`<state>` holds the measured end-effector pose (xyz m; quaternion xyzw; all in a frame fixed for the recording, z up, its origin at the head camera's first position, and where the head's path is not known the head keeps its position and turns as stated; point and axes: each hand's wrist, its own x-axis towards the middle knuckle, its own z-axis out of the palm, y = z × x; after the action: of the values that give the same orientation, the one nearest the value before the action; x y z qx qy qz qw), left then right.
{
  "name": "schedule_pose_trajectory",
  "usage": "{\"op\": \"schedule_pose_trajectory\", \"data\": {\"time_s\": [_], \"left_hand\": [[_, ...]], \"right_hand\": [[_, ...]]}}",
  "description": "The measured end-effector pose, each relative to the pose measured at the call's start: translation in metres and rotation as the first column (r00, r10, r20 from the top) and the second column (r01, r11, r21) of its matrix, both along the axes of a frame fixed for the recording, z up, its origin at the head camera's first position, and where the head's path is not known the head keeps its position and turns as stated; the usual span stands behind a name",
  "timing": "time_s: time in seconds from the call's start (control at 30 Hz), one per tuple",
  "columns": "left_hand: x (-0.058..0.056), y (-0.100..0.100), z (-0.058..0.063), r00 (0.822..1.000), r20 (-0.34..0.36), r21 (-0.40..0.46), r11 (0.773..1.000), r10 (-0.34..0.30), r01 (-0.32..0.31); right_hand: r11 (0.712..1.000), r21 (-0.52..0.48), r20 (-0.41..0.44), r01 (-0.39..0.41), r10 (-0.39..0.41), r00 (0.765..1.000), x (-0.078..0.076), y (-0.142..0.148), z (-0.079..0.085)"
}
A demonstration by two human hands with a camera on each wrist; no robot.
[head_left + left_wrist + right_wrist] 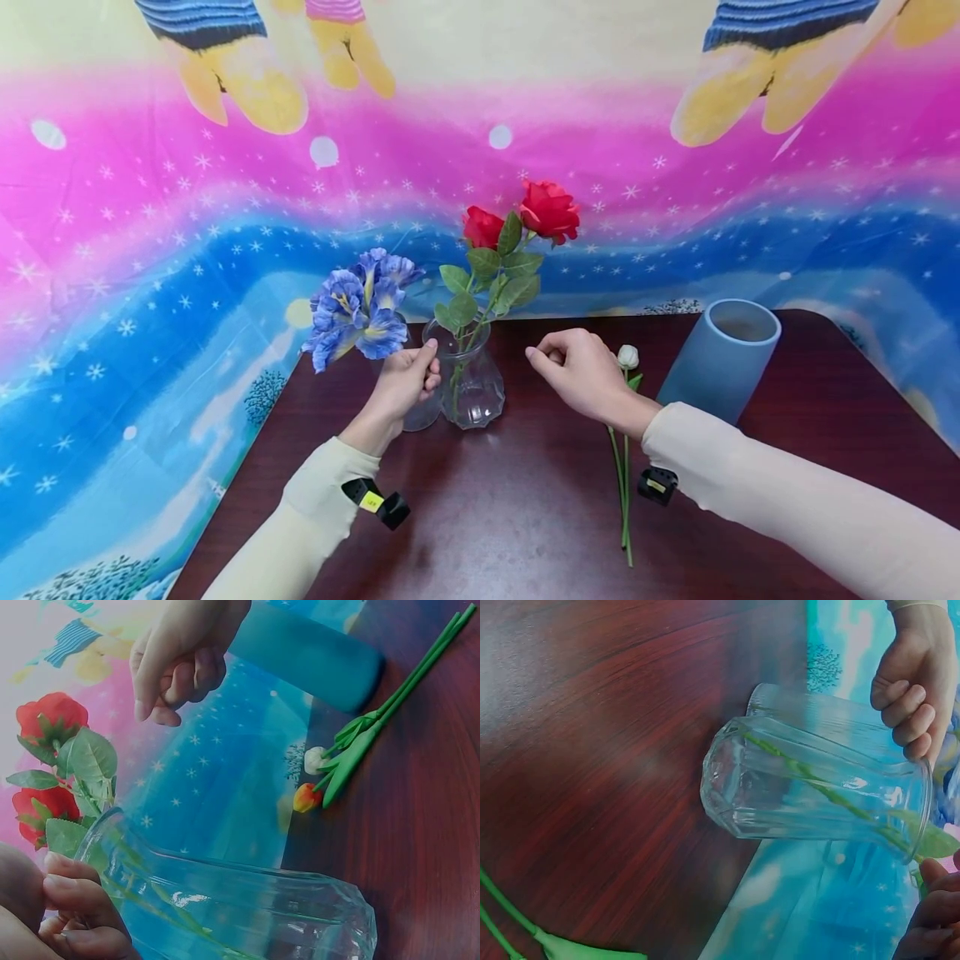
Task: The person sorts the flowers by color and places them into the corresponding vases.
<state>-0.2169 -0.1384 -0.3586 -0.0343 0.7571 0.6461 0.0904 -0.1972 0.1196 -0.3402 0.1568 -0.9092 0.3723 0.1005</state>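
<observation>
Two red roses with leafy stems stand in a clear faceted glass vase. My left hand is at the vase's rim on the left side, fingers curled in and thumb raised, with nothing visible between them. To the right of the vase my right hand hangs in the air, loosely curled and holding nothing. Blue irises rise behind the left hand from a second clear glass, partly hidden. Below the right wrist, a white tulip and an orange-red tulip lie on the table.
A blue-grey cylindrical vase stands on the right, behind the right forearm. The dark wooden table reaches back to a colourful printed cloth. Each wrist wears a black strap.
</observation>
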Motion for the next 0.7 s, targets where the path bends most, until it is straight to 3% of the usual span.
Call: {"op": "schedule_pose_trajectory", "data": {"time_s": [0.27, 0.7], "left_hand": [[0.001, 0.0, 0.0, 1.0, 0.016, -0.004, 1.0, 0.016, -0.016], [0.007, 0.003, 0.001, 1.0, 0.008, -0.012, 1.0, 0.004, -0.004]], "right_hand": [[1.0, 0.011, 0.016, -0.016, 0.016, 1.0, 0.0, 0.014, -0.003], [0.997, 0.076, 0.093, 0.017, -0.024, 0.995, -0.001, 0.044, 0.015]]}}
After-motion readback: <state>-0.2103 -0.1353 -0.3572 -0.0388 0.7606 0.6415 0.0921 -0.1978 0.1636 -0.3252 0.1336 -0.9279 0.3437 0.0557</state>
